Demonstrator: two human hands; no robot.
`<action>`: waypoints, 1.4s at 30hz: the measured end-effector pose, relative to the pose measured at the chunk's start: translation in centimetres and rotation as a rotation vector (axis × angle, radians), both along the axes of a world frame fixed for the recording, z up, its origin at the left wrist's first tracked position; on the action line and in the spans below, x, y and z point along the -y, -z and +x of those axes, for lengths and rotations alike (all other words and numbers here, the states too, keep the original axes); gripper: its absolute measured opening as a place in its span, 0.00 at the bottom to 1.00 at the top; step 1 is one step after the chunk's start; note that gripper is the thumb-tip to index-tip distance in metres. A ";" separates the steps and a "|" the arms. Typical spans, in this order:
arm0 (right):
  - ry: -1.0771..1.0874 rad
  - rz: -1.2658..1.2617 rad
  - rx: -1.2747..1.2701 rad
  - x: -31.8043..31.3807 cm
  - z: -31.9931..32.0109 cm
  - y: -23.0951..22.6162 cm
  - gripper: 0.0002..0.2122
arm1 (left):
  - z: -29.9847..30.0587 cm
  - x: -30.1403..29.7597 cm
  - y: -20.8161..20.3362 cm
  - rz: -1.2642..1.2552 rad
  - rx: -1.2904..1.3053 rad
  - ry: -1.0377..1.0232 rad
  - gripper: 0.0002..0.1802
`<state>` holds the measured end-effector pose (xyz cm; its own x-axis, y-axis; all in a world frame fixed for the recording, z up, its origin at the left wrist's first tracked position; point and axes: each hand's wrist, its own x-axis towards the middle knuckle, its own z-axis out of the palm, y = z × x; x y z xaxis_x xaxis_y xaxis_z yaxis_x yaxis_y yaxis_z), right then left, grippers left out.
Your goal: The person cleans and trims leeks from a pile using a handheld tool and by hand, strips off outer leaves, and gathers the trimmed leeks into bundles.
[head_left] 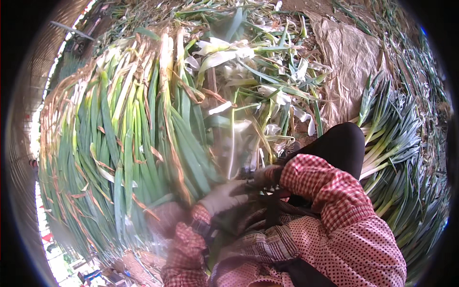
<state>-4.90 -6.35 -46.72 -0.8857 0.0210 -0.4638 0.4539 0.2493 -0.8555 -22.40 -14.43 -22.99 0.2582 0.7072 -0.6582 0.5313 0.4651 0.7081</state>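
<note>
The left hand (224, 196) and the right hand (265, 177) met in front of the person's lap, near the lower middle of the view. The left hand was pale and blurred, its fingers pointing toward the darker right hand. A thin pale stalk (232, 143) ran up from beside the left fingers toward the scraps (275, 98). Blur and overlap hid the fingertips, so one could not tell whether either grip was apart, together or clamped on the stalk.

Just left of the hands lay a broad pile of leeks (129, 129), pale ends at the top, green leaves running down, with brown dry strips among them. The scraps, white and green, were strewn beyond the hands. Farther right, a crumpled brown sheet (349, 52) lay on the ground. Beside the dark, bent knee (339, 143), a second heap (389, 134) fanned its green leaves outward. Checked red-and-white sleeves (311, 174) covered both arms.
</note>
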 end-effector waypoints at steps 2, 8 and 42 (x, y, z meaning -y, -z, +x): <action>0.064 -0.378 -0.593 2.0 1.9 3.9 0.23 | 0.9 -0.9 0.7 0.027 0.054 0.057 0.31; -0.058 0.190 -0.119 -11.1 1.6 -17.9 0.15 | -2.5 1.6 0.3 0.115 0.037 -0.268 0.16; 0.929 -0.040 -0.339 -11.3 3.0 -35.2 0.21 | 12.0 -5.3 -7.8 0.923 0.237 -0.492 0.27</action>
